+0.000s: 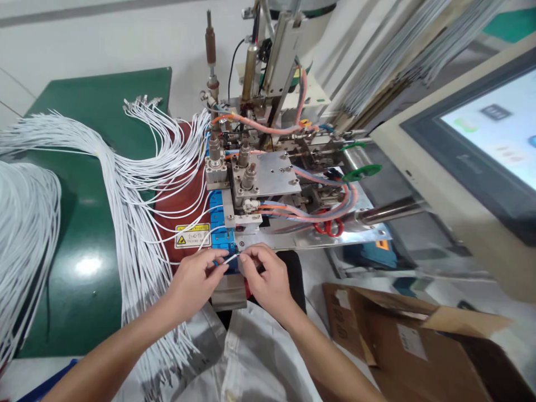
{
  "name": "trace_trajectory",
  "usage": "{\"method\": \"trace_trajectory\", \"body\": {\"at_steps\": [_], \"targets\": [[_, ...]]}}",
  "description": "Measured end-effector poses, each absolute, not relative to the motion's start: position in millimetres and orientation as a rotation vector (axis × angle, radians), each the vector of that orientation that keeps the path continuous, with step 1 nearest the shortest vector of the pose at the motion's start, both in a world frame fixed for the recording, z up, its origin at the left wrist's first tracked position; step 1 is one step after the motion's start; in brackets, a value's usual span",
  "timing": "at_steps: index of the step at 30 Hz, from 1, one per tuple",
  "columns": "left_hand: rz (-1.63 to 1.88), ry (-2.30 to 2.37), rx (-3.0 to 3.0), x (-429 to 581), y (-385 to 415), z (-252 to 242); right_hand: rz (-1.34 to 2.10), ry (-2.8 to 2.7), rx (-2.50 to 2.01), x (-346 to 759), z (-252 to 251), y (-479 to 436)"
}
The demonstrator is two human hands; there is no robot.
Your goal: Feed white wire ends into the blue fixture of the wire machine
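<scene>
On my feed, the left hand (196, 283) has thumb and forefinger pinched around one white wire (229, 259) a little short of its end. The right hand (268, 278) pinches at the tip itself, its other fingers curled in; exactly how much of the tip it grips, I can't make out. The white wire runs from the left fingers toward two o'clock, just in front of the lowest of the blue holders (221, 240).

I read the step in hand as fine work on that one end, straightening or readying it by the machine (272, 173), which stands between twelve and one o'clock from the fingers. Other wires arc from the blue holders to the wire bundle (125, 245), at nine o'clock, draped across the green worktop (79, 223).

As I judge it, the next move calls for a steady left pinch and the tip kept in line, with the right fingers able to let go without bending it. The warning label (191, 236) at ten o'clock, near the left hand, urges care too.
</scene>
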State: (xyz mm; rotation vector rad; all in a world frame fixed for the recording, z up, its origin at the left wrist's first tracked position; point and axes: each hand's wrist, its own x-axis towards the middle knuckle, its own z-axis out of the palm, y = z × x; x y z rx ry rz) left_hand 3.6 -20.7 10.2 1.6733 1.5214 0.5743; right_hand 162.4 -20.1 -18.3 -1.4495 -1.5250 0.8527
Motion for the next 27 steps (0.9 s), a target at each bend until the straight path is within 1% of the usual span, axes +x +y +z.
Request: {"method": "trace_trajectory", "body": {"at_steps": [4, 11, 17, 21, 24, 27], "targets": [[0.432, 1.530, 1.923, -7.4, -10.5, 12.1, 0.879, -1.577, -1.526, 165.3, -31.8, -13.2], [0.447, 1.525, 2.048, -8.4, -4.4, 4.3, 0.870, -1.581, -1.515, 161.7, -38.0, -11.4], [0.444, 1.513, 2.126, -5.7, -0.5, 6.2, 1.044, -1.467, -1.555, 160.9, -39.8, -8.9], [0.425, 1.512, 2.151, -5.3, 0.6, 6.3, 1.111, -1.573, -1.516, 168.4, -40.2, -3.6], [0.438, 1.503, 2.157, -6.0, 0.0, 4.0, 1.048, -1.740, -1.470, 172.2, -39.8, 1.4], [0.435, 1.496, 2.171, -6.6, -1.1, 1.7, 0.853, -1.848, -1.464, 168.5, -42.3, 4.1]]}}
